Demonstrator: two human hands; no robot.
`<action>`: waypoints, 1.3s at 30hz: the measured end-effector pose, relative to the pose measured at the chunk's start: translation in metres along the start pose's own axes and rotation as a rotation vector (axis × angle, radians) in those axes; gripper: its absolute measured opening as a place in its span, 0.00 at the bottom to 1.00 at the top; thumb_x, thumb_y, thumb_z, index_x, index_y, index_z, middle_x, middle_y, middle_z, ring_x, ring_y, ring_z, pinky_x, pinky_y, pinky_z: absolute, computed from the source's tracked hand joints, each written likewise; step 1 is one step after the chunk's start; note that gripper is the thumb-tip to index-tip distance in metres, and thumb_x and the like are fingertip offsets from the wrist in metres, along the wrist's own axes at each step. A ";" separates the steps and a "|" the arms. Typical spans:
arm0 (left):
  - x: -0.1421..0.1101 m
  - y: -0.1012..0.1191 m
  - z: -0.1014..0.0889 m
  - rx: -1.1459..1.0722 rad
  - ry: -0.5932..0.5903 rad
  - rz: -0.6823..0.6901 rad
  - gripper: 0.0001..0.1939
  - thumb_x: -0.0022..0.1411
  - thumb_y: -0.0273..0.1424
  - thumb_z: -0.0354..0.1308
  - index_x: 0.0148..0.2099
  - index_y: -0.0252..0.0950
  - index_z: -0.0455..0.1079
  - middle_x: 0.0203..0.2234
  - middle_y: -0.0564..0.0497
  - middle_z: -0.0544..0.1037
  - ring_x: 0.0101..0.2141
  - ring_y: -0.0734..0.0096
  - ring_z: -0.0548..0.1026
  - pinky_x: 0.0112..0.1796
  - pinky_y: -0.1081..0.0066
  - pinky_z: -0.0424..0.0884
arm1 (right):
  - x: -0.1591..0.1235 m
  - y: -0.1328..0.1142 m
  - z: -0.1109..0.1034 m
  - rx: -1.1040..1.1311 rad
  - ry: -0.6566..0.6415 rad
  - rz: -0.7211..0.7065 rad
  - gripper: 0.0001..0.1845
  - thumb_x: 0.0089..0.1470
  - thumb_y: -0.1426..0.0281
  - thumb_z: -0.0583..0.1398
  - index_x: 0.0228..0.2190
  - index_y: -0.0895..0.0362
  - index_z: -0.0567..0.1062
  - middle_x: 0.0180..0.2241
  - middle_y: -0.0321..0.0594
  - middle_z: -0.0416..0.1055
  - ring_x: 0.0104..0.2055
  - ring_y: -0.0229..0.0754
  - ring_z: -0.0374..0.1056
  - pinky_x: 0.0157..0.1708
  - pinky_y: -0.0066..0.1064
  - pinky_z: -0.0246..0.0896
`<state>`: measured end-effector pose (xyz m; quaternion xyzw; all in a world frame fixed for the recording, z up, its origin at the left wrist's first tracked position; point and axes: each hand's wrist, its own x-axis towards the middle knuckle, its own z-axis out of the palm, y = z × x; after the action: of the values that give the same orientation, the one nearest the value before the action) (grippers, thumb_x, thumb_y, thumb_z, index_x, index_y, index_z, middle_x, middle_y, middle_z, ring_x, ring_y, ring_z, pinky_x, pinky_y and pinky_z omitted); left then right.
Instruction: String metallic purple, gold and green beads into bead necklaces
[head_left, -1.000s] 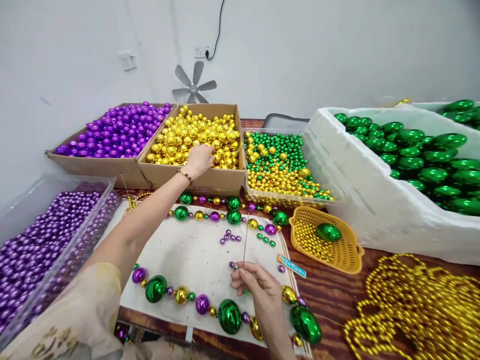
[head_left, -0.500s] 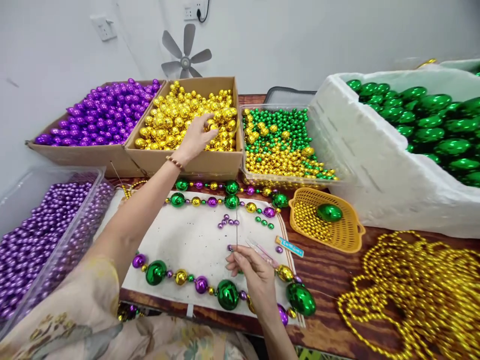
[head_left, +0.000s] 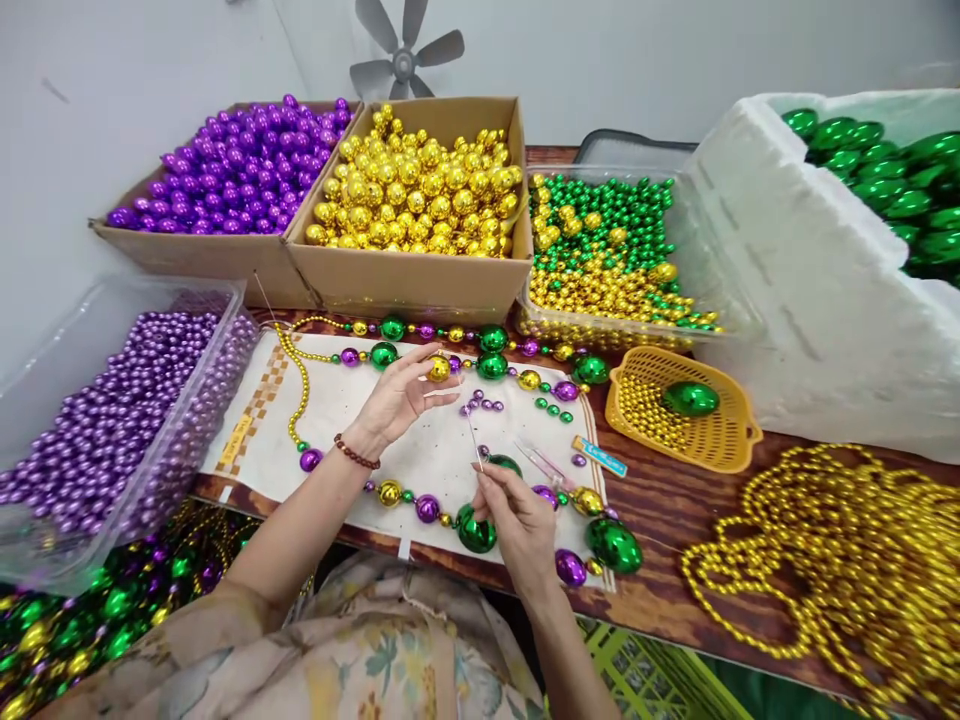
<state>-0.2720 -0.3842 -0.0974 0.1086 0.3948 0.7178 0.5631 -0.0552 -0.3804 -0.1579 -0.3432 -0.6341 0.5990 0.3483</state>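
My left hand (head_left: 401, 400) is over the white cloth (head_left: 409, 440), fingers curved around a shiny gold bead (head_left: 439, 369). My right hand (head_left: 514, 515) pinches a thin needle (head_left: 473, 437) that points up and away, its tip near a small group of purple beads (head_left: 487, 404). Below and beside the right hand runs a strand of mixed beads, including a large green bead (head_left: 476, 530) and a purple bead (head_left: 427, 508). Another strand with a green bead (head_left: 492, 366) crosses the far part of the cloth. The right palm is turned out of sight.
At the back stand boxes of purple balls (head_left: 240, 170) and gold balls (head_left: 416, 195), with a tub of green and gold beads (head_left: 607, 250). A foam box (head_left: 810, 300) and orange basket (head_left: 739, 440) are right. Gold chains (head_left: 840, 570) lie nearer; a purple-bead tub (head_left: 112, 420) is left.
My left hand has come back from the box of gold balls to above the cloth, bringing a gold bead. The right hand keeps its pinch on the needle, and the view has tilted down.
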 end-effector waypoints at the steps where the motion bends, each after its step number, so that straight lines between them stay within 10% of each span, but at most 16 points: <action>1: -0.001 -0.001 -0.001 -0.030 0.002 0.000 0.15 0.60 0.24 0.63 0.50 0.34 0.74 0.34 0.47 0.82 0.40 0.59 0.83 0.46 0.59 0.78 | -0.002 0.001 0.001 -0.009 -0.005 -0.004 0.11 0.62 0.67 0.61 0.40 0.58 0.81 0.21 0.33 0.73 0.18 0.34 0.70 0.19 0.22 0.64; 39: -0.006 -0.008 0.006 -0.167 -0.015 0.013 0.05 0.69 0.25 0.56 0.43 0.34 0.73 0.43 0.45 0.81 0.51 0.60 0.80 0.60 0.55 0.70 | -0.009 0.010 0.010 -0.138 -0.037 0.009 0.14 0.64 0.64 0.58 0.38 0.58 0.80 0.17 0.30 0.66 0.16 0.32 0.60 0.17 0.24 0.55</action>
<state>-0.2605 -0.3862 -0.0969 0.0691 0.3285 0.7511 0.5685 -0.0585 -0.3931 -0.1688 -0.3581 -0.6788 0.5615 0.3093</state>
